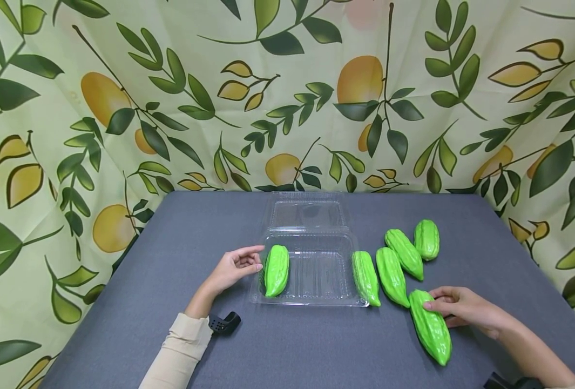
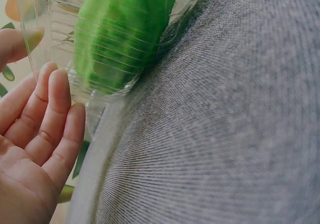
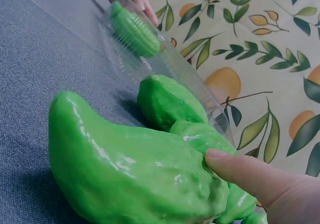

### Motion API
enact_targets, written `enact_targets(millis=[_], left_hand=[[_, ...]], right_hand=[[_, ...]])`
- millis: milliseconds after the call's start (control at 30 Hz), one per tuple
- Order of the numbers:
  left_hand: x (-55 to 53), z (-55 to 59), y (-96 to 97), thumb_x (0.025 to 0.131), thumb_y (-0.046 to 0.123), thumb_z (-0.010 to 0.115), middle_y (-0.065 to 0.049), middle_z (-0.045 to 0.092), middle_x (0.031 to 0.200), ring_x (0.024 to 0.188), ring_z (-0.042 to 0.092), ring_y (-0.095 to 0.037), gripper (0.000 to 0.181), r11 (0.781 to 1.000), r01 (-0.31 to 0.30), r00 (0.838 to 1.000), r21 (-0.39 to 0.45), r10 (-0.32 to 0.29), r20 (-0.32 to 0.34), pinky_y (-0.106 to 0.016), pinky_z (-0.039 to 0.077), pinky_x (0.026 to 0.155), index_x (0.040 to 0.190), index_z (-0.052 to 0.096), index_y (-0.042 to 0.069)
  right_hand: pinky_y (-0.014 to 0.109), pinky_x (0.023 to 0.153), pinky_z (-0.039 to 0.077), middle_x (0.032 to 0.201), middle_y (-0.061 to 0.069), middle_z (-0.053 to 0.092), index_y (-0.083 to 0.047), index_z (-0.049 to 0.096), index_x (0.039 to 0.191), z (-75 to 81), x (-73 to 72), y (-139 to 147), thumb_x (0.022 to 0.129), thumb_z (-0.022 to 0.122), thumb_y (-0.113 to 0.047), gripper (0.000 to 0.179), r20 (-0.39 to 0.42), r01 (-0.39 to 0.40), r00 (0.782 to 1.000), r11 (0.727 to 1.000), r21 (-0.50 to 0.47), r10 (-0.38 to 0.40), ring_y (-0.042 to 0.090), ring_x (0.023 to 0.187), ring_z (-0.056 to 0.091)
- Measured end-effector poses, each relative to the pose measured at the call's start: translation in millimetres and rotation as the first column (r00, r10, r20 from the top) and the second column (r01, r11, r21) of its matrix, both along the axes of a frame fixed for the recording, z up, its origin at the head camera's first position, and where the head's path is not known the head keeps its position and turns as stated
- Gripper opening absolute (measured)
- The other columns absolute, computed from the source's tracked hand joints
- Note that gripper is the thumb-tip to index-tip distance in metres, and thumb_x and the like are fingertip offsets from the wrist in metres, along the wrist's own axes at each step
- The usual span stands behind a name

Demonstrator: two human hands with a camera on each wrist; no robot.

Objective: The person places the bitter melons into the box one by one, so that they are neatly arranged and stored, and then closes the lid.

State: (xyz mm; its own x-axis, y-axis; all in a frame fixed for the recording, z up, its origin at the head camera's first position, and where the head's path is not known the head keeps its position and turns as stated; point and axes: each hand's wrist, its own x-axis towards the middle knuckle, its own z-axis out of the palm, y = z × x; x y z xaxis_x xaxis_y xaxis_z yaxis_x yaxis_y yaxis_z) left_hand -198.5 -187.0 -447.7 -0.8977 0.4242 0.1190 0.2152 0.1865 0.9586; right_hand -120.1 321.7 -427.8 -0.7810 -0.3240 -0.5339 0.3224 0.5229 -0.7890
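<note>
My right hand [image 1: 467, 310] holds a glossy green bitter melon [image 1: 431, 329] by its upper end, thumb on top and fingers along its right side. In the right wrist view the thumb presses on this melon [image 3: 125, 164], which fills the lower left. My left hand [image 1: 236, 266] is beside the left rim of a clear plastic clamshell box [image 1: 318, 281], fingers relaxed and slightly bent. Inside the box, along its left wall, lies one bitter melon [image 1: 277, 271]. The left wrist view shows that melon [image 2: 125, 34] through the ribbed plastic, just beyond the fingertips.
One bitter melon [image 1: 366, 278] overlaps the box's right rim. Three others, including a slanted melon [image 1: 404, 254], lie close together to its right. Behind the box its hinged lid [image 1: 309, 215] lies folded back. Patterned cloth [image 1: 287, 108] surrounds the grey table [image 1: 209, 227].
</note>
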Motion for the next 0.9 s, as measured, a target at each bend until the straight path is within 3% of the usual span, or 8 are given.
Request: enact_targets(millis=[567, 900], left_hand=[[0.1, -0.2, 0.3, 0.088, 0.001, 0.065, 0.002, 0.059, 0.094, 0.085, 0.060, 0.004, 0.049, 1.000, 0.002, 1.000, -0.012, -0.002, 0.007, -0.012, 0.052, 0.077, 0.131, 0.050, -0.013], [-0.1, -0.1, -0.3, 0.087, 0.001, 0.065, 0.003, 0.059, 0.094, 0.085, 0.059, 0.003, 0.049, 1.000, 0.001, 1.000, -0.007, -0.001, 0.008, -0.012, 0.051, 0.077, 0.132, 0.050, -0.013]], right_hand=[[0.039, 0.084, 0.057, 0.107, 0.001, 0.068, 0.021, 0.046, 0.127, 1.6, -1.1, -5.4, 0.099, 0.053, -0.030, 0.059, -0.005, -0.024, 1.000, 1.000, 0.003, 0.024, 0.003, 0.094, 0.063], [0.032, 0.081, 0.057, 0.098, -0.007, 0.067, 0.014, 0.052, 0.120, 1.2, -0.7, -3.2, 0.098, 0.054, -0.026, 0.045, -0.005, -0.054, 0.999, 0.992, -0.111, 0.053, 0.002, 0.091, 0.064]])
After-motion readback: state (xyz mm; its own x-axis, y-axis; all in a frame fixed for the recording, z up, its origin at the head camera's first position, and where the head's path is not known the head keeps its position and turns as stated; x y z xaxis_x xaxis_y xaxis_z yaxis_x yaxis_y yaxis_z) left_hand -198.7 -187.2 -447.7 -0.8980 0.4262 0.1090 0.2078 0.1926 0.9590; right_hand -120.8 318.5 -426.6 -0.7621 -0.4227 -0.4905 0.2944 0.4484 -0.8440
